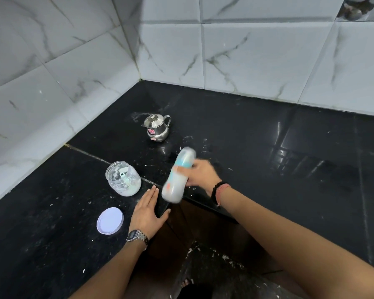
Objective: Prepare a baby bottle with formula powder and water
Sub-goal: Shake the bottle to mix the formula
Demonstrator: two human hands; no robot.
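Observation:
My right hand (200,172) grips a baby bottle (177,176) around its middle and holds it tilted in the air over the counter's front edge. The bottle is blurred, has a teal collar and cap, and holds milky white liquid. My left hand (148,212) rests flat on the black counter (268,147) with straight fingers, just left of the bottle. An open clear jar (123,179) with white formula powder and a scoop inside stands to the left. Its white lid (110,220) lies on the counter nearer me. A small lidded steel kettle (157,127) stands farther back.
White marble-look tiled walls (246,50) meet in a corner behind the kettle. Spilled white powder specks dot the counter. The counter has an L-shaped front edge with the dark floor (214,266) below between my arms.

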